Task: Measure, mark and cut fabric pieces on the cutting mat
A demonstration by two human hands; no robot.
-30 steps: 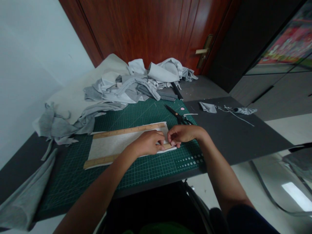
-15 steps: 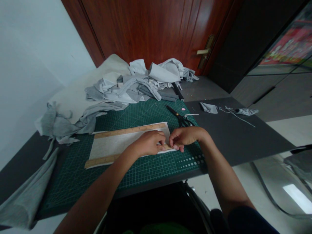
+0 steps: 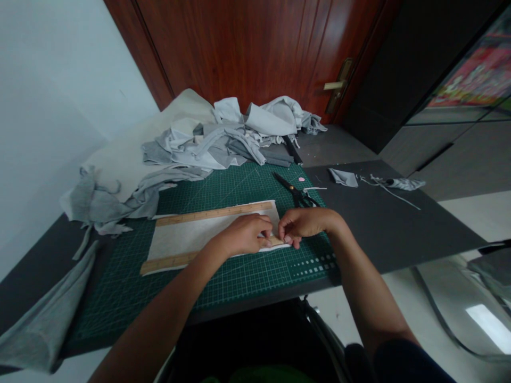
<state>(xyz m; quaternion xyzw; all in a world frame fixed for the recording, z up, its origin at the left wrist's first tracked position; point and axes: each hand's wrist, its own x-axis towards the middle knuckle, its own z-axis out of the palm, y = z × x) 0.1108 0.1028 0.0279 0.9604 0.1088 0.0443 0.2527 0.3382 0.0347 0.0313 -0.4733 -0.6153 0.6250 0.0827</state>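
Observation:
A pale fabric piece [image 3: 191, 234] lies on the green cutting mat [image 3: 239, 287], with a wooden ruler [image 3: 215, 212] along its far edge and another wooden ruler [image 3: 170, 261] along its near edge. My left hand [image 3: 251, 234] rests on the near ruler towards its right part, fingers curled and pressed down on it. Close beside it, my right hand [image 3: 299, 224] pinches at the fabric's near right corner, by the ruler's end. The fingertips of both hands nearly meet. What lies between the right fingertips is too small to tell.
Black scissors [image 3: 296, 193] lie just beyond my right hand, near a small pink piece [image 3: 301, 179]. Grey and white cloth scraps [image 3: 223, 141] are heaped at the back. More scraps [image 3: 344, 177] lie on the dark table [image 3: 383, 223] at right.
The whole view has shifted very slightly. Both hands stay at the near right corner of the fabric, with barely any finger movement.

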